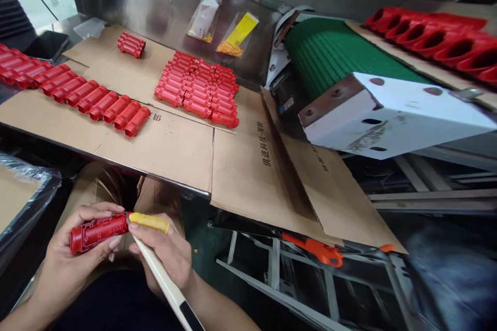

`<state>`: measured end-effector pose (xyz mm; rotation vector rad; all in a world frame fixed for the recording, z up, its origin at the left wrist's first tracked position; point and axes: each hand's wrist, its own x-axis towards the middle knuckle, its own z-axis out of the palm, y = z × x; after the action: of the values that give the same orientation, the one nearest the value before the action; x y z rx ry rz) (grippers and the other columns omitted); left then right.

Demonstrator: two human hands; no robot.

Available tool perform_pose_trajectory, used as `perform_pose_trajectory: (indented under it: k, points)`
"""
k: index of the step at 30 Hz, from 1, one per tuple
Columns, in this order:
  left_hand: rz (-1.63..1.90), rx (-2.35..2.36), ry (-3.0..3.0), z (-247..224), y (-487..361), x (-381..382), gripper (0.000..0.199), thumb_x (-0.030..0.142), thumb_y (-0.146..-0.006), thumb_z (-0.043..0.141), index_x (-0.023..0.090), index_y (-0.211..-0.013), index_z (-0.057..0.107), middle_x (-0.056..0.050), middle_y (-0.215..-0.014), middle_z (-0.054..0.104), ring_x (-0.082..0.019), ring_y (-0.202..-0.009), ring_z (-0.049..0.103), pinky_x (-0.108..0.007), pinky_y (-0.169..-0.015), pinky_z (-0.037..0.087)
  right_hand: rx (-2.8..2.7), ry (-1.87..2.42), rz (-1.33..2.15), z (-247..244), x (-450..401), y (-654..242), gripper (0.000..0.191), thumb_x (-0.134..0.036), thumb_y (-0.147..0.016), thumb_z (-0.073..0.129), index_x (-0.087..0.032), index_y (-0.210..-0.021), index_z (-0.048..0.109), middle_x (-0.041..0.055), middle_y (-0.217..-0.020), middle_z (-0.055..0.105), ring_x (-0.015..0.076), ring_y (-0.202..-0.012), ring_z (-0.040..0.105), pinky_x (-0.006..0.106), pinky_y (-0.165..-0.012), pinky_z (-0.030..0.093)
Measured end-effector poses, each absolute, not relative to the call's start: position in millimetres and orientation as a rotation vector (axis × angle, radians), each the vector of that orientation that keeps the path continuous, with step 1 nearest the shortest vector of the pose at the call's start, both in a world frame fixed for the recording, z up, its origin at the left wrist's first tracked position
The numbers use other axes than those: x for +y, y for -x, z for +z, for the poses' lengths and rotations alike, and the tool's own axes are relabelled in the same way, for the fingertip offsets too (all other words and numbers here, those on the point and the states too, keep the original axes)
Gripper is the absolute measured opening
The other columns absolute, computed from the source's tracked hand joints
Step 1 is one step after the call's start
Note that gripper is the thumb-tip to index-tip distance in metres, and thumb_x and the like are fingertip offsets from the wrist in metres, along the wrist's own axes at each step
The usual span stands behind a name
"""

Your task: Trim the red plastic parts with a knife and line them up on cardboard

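Observation:
My left hand grips a red moulded plastic part, a ribbed tube lying across the fingers. My right hand holds a long cream-coloured tool with a yellow wrapped end. The tip of that tool meets the near end of the red part. Beyond my hands, a long row of red tubular parts lies on a cardboard sheet. A larger packed group of the same parts sits to its right, and a small bundle lies further back.
A green conveyor belt runs behind a white metal guard. More red parts lie on cardboard at the upper right. Small plastic bags lean on a steel wall. An orange object lies below the cardboard edge.

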<state>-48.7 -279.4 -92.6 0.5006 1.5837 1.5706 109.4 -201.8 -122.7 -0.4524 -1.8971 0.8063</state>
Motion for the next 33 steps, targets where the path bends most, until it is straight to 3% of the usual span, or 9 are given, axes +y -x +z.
perform_pose_trajectory:
  k: [3,10,15,18,20,26,30,33]
  points:
    - [1.562,1.578,-0.51,-94,48,-280,0.03,0.032,-0.069,0.099,0.027,-0.09,0.079,-0.007,-0.113,0.079,-0.021,-0.075,0.074,-0.027,-0.057,0.063,-1.885,0.454,0.781,-123,-203,-109,0.041,-0.004,-0.098,0.069,-0.013,-0.138,0.071,0.0166,-0.116,0.08,0.025,-0.1,0.077,0.036,-0.085,0.07]
    - [1.575,1.589,-0.532,-94,47,-281,0.028,0.032,-0.071,0.098,0.026,-0.09,0.079,-0.007,-0.112,0.079,-0.015,-0.061,0.068,-0.027,-0.052,0.061,-1.91,0.475,0.77,-125,-206,-111,0.045,-0.005,-0.1,0.066,-0.018,-0.143,0.067,0.0155,-0.118,0.081,0.0262,-0.101,0.079,0.039,-0.084,0.07]
    - [1.583,1.563,-0.449,-95,44,-280,0.032,0.034,-0.068,0.1,0.024,-0.091,0.079,-0.006,-0.11,0.078,-0.014,-0.059,0.066,-0.026,-0.05,0.06,-2.012,0.451,0.793,-125,-203,-114,0.039,-0.007,-0.101,0.062,-0.014,-0.139,0.064,0.0171,-0.114,0.08,0.0268,-0.1,0.079,0.041,-0.085,0.07]
    - [1.559,1.463,-0.351,-96,46,-278,0.032,0.036,-0.069,0.1,0.022,-0.091,0.081,-0.003,-0.094,0.076,-0.011,-0.054,0.059,-0.021,-0.044,0.052,-2.122,0.411,0.662,-129,-196,-117,0.038,-0.009,-0.102,0.065,-0.014,-0.14,0.066,0.0184,-0.113,0.081,0.0262,-0.092,0.078,0.037,-0.075,0.07]
    - [1.545,1.411,-0.292,-96,48,-276,0.032,0.035,-0.07,0.099,0.019,-0.091,0.082,-0.003,-0.088,0.076,-0.009,-0.052,0.056,-0.019,-0.042,0.048,-2.086,0.437,0.647,-132,-190,-120,0.032,-0.013,-0.103,0.065,-0.017,-0.135,0.069,0.0164,-0.11,0.082,0.0263,-0.091,0.078,0.038,-0.077,0.07]
    - [1.539,1.353,-0.204,-96,53,-274,0.04,0.033,-0.067,0.102,0.019,-0.097,0.079,-0.01,-0.106,0.084,-0.011,-0.056,0.061,-0.021,-0.048,0.052,-1.718,0.908,1.037,-129,-184,-135,0.017,-0.018,-0.108,0.063,-0.021,-0.119,0.076,0.0077,-0.097,0.084,0.0185,-0.077,0.081,0.03,-0.073,0.071]
    - [1.562,1.315,-0.194,-98,54,-275,0.044,0.028,-0.069,0.101,0.023,-0.104,0.075,-0.006,-0.104,0.085,-0.011,-0.057,0.064,-0.022,-0.052,0.055,-1.758,0.746,1.118,-122,-188,-134,0.017,-0.032,-0.106,0.072,-0.023,-0.117,0.081,0.011,-0.107,0.085,0.0225,-0.092,0.083,0.037,-0.088,0.071]
    - [1.574,1.292,-0.214,-98,54,-277,0.048,0.029,-0.074,0.098,0.025,-0.113,0.071,-0.007,-0.108,0.084,-0.013,-0.061,0.068,-0.023,-0.054,0.057,-1.789,0.662,1.089,-119,-188,-129,0.02,-0.034,-0.108,0.069,-0.024,-0.121,0.08,0.0118,-0.113,0.084,0.0228,-0.101,0.082,0.036,-0.09,0.07]
